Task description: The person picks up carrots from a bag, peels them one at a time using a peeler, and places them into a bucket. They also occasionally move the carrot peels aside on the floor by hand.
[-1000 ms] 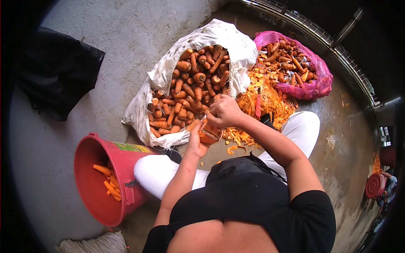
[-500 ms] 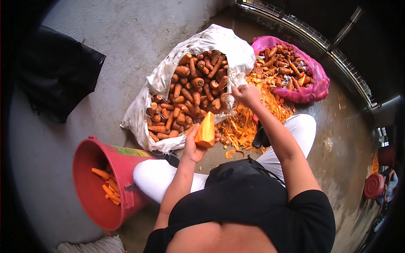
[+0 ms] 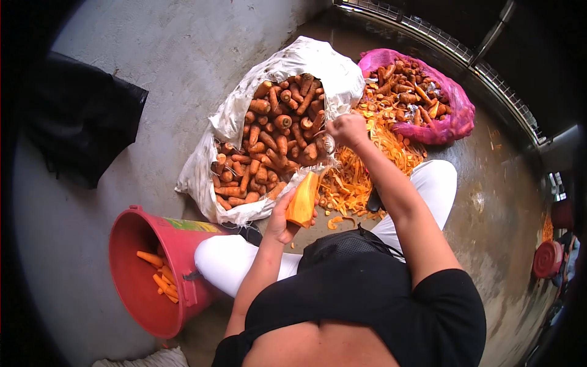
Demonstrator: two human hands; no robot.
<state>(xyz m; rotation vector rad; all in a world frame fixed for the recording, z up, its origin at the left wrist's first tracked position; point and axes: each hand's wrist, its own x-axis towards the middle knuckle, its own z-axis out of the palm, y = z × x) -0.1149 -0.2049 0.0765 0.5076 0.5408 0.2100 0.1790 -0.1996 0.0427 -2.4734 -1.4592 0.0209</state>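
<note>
Peeled carrot (image 3: 302,202) is clamped in the left hand (image 3: 286,215), near side of the white sack (image 3: 202,168); the right hand (image 3: 347,129) is curled, its grip obscured, left of the pink sack (image 3: 461,116).

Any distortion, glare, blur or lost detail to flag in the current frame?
Head view: wide-angle distortion, the metal grating bowed, corners black. Head view: pale sheen on the floor at right. Head view: right hand looks slightly soft, anything in it unclear; left hand and peeled orange piece read better. Head view: black cloth mostly loses detail in darkness.
</note>
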